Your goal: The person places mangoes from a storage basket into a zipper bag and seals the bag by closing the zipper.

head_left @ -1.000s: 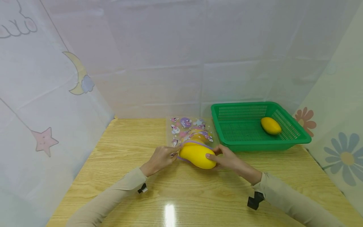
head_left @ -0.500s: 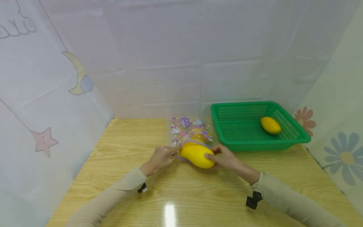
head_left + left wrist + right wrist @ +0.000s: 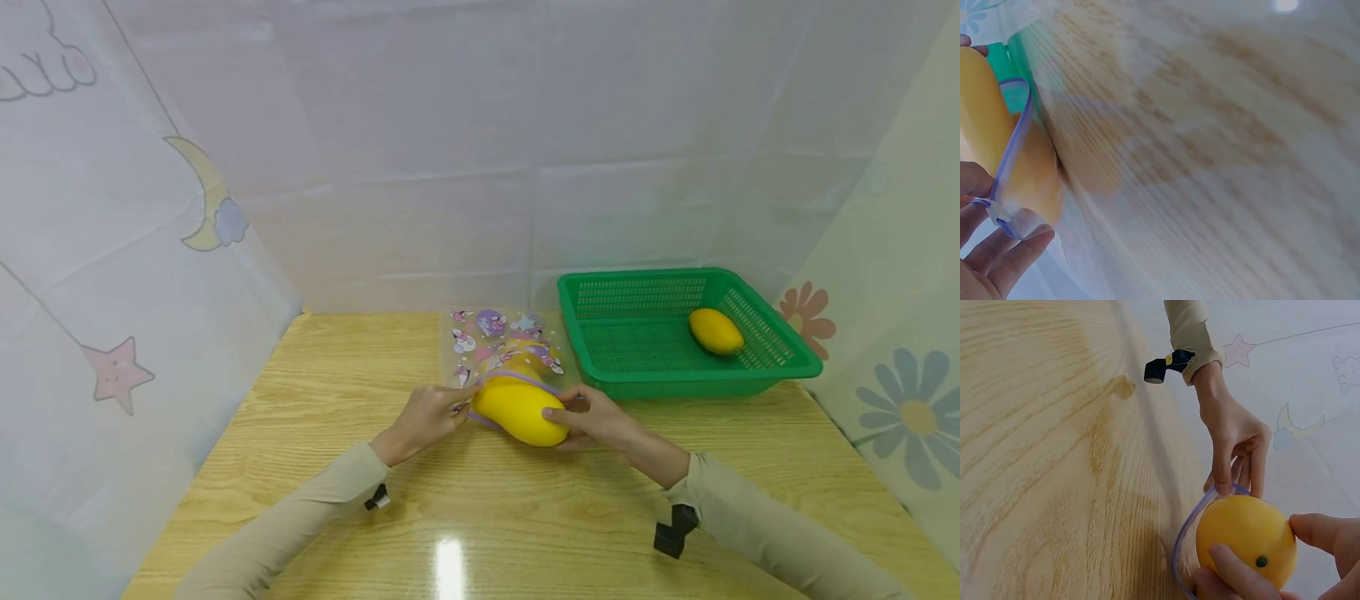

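A smooth yellow mango [image 3: 521, 412] lies partway in the mouth of a clear printed zip bag [image 3: 467, 337] with a purple edge. My left hand [image 3: 426, 423] pinches that purple edge at the left; a white slider [image 3: 997, 212] shows by its fingers in the left wrist view. My right hand [image 3: 606, 425] grips the mango's near end, thumb on top. In the right wrist view, the mango's round end shows a dark green stem spot [image 3: 1261, 562]. Deeper in the bag, another yellow-orange fruit [image 3: 1041, 169] is seen through the film.
A green slotted plastic basket [image 3: 697, 388] stands at the back right, close beside the bag. One yellow fruit [image 3: 716, 332] lies in its right part. The wooden table [image 3: 352, 350] meets a printed cloth backdrop [image 3: 420, 208] behind and at both sides.
The mango and right hand have shifted very slightly left, toward the bag's mouth. My left hand keeps its pinch on the bag's edge. The basket has not moved.
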### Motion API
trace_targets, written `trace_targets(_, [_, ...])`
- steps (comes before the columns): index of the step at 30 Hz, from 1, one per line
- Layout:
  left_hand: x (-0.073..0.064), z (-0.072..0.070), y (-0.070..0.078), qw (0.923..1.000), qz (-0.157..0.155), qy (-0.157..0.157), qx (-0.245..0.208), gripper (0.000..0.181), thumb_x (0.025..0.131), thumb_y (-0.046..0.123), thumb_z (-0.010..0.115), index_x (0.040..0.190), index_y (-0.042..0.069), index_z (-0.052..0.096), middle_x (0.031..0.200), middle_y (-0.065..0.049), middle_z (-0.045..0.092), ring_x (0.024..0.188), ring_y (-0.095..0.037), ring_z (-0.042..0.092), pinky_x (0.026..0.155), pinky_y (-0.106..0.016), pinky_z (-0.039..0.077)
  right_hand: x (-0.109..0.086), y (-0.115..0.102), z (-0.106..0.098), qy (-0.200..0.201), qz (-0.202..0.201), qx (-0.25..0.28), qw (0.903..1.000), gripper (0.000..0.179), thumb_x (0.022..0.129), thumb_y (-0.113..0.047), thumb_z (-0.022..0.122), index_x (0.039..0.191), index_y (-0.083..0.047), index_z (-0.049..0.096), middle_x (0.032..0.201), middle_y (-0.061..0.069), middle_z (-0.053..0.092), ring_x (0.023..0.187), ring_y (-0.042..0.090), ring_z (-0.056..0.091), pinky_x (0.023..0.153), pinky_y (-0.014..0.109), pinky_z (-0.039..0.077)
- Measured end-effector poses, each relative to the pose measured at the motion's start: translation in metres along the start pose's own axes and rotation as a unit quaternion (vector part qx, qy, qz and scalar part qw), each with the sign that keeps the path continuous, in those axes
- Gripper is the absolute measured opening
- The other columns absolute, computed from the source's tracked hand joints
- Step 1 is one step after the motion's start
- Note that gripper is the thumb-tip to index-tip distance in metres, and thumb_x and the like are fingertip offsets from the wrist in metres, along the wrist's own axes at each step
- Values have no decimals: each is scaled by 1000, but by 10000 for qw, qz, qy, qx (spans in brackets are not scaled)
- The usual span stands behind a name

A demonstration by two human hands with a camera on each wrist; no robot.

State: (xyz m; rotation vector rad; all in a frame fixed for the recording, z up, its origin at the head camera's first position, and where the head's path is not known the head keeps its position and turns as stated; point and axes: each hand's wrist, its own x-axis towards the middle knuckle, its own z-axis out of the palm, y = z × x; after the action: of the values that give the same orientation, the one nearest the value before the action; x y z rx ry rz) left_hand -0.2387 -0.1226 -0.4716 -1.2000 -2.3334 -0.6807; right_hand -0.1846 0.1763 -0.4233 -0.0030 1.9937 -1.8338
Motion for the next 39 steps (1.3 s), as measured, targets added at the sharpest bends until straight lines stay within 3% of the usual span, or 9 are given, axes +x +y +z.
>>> trace_targets(8, [0,-1,1,9999,-52,-103,-74,40,81,-3,75,121,1,70,63,2,65,46,6,20,40,-10,23,-1,1,-2,-220,119,421,9988,52,93,-13,69,126,7,34,119,29,53,95,37,68,86,52,53])
trace_targets(14, [-1,-1,1,9998,-82,-108,-113,41,81,-4,75,121,1,69,63,1,65,46,6,20,40,-10,24,0,4,0,-95,191,570,9981,57,91,-14,71,129,8,33,114,28,60,95,36,68,86,52,52])
trace_targets(21, [1,-2,1,9997,-126,-105,-183,42,81,-5,75,122,1,69,70,-2,70,45,6,20,40,-11,25,-3,2,6,65,209,808,9965,62,93,-11,68,133,13,29,118,32,55,96,35,68,86,50,53])
trace_targets(26, [2,-2,1,9998,111,66,-146,41,78,-6,76,119,0,70,68,-2,70,47,7,22,41,-10,24,-3,1,9,197,264,945,9950,62,93,-12,69,134,13,29,123,33,50,97,34,68,87,50,52])
trace_targets(35, [2,-2,3,9999,157,45,-48,39,79,-4,76,117,0,71,57,4,60,47,4,22,41,-10,23,-2,2,10,88,347,803,9961,67,94,-13,68,138,17,29,124,32,53,97,32,68,88,49,52])
trace_targets(39, [2,-2,3,9998,175,90,-97,40,78,-5,77,117,0,71,64,0,67,47,5,21,41,-10,24,0,2,9,-83,316,644,9974,64,95,-15,67,139,19,36,123,27,58,100,30,68,89,47,52])
